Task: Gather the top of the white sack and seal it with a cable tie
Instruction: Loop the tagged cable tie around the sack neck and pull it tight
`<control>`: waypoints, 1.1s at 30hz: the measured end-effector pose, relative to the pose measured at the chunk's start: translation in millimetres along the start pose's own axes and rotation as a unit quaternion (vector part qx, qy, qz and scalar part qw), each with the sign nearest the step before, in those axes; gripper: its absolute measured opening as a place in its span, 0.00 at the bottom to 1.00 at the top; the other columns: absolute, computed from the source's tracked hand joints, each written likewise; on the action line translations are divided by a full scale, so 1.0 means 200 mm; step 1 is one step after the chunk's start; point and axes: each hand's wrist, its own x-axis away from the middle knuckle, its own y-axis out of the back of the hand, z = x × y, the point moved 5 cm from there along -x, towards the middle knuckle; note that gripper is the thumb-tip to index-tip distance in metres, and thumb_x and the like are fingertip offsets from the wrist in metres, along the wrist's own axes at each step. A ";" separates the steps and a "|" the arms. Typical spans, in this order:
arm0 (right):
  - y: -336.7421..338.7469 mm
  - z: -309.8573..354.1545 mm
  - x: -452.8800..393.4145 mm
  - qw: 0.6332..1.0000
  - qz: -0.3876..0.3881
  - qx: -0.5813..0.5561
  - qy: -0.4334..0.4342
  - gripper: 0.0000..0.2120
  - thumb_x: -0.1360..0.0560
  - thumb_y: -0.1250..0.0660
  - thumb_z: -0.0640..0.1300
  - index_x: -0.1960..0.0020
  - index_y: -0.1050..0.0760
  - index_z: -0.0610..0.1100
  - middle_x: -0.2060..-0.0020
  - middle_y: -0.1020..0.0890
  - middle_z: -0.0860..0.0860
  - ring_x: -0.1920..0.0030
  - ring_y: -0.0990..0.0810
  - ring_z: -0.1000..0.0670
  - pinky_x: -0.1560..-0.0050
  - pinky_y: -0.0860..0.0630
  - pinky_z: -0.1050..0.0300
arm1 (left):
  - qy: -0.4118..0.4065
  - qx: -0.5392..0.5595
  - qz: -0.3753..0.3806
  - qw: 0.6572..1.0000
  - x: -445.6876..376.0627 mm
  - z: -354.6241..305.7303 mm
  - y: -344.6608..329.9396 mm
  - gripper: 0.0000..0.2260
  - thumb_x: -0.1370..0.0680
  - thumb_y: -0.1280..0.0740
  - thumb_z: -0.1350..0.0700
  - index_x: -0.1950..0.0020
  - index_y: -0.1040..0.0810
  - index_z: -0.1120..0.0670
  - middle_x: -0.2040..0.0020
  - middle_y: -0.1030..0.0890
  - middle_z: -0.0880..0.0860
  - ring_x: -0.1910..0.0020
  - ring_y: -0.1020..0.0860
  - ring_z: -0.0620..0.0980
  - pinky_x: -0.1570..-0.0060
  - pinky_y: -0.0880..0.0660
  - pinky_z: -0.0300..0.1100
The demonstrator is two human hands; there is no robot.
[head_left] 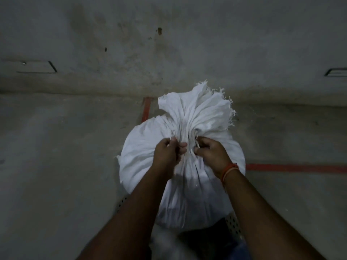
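We see no brand, label or writing on the white sack (189, 188); its cloth is plain. The sack stands upright on the concrete floor (65, 166), so its long axis runs from the floor up toward us, and its gathered top (195, 109) points up and away from us, toward the wall (169, 34) behind the sack. The top edge is frayed, with loose threads.

Our left hand (168, 152) is at the left side of the sack's neck, and its fingers are closed around the gathered cloth. Our right hand (212, 152) is at the right side of the neck, also closed; a thin white strip shows between its fingers, but we cannot tell if it is the cable tie. An orange thread band (228, 170) is on the right wrist. A red line (296, 168) on the floor runs to the right of the sack.
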 end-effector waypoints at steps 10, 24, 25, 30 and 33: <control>-0.02 -0.12 0.20 0.972 -0.027 -0.205 -0.109 0.20 0.26 0.40 0.22 0.41 0.19 0.36 0.59 0.15 0.47 0.62 0.17 0.52 0.59 0.21 0.57 | 0.000 0.167 0.036 0.985 0.02 0.08 -0.02 0.10 0.14 0.43 0.56 0.40 0.27 0.61 0.57 0.20 0.54 0.65 0.22 0.43 0.64 0.23 0.34; -0.02 -0.09 0.11 0.971 0.056 -0.200 -0.116 0.24 0.31 0.45 0.17 0.58 0.17 0.40 0.59 0.16 0.40 0.60 0.17 0.44 0.53 0.19 0.51 | -0.014 0.153 0.056 0.987 -0.04 0.08 -0.07 0.10 0.13 0.46 0.52 0.47 0.28 0.54 0.54 0.14 0.52 0.60 0.15 0.45 0.61 0.20 0.38; -0.02 -0.08 0.10 0.972 0.059 -0.199 -0.111 0.24 0.31 0.45 0.18 0.58 0.17 0.40 0.57 0.16 0.38 0.58 0.17 0.42 0.50 0.20 0.48 | -0.014 0.141 0.059 0.988 -0.04 0.08 -0.07 0.10 0.13 0.46 0.50 0.46 0.29 0.53 0.54 0.13 0.52 0.59 0.14 0.46 0.61 0.19 0.39; -0.04 -0.11 0.05 0.975 0.059 -0.177 -0.119 0.26 0.32 0.44 0.19 0.51 0.16 0.41 0.48 0.16 0.33 0.45 0.18 0.34 0.36 0.24 0.38 | -0.013 0.125 0.104 0.987 -0.07 0.07 -0.07 0.07 0.14 0.41 0.53 0.44 0.27 0.54 0.50 0.14 0.54 0.52 0.14 0.50 0.55 0.18 0.39; -0.05 -0.12 0.04 0.976 0.068 -0.170 -0.116 0.29 0.31 0.45 0.19 0.60 0.13 0.46 0.52 0.15 0.38 0.48 0.17 0.35 0.36 0.25 0.35 | -0.011 0.133 0.115 0.984 -0.08 0.07 -0.07 0.06 0.16 0.39 0.63 0.42 0.24 0.58 0.50 0.17 0.55 0.51 0.15 0.48 0.52 0.18 0.36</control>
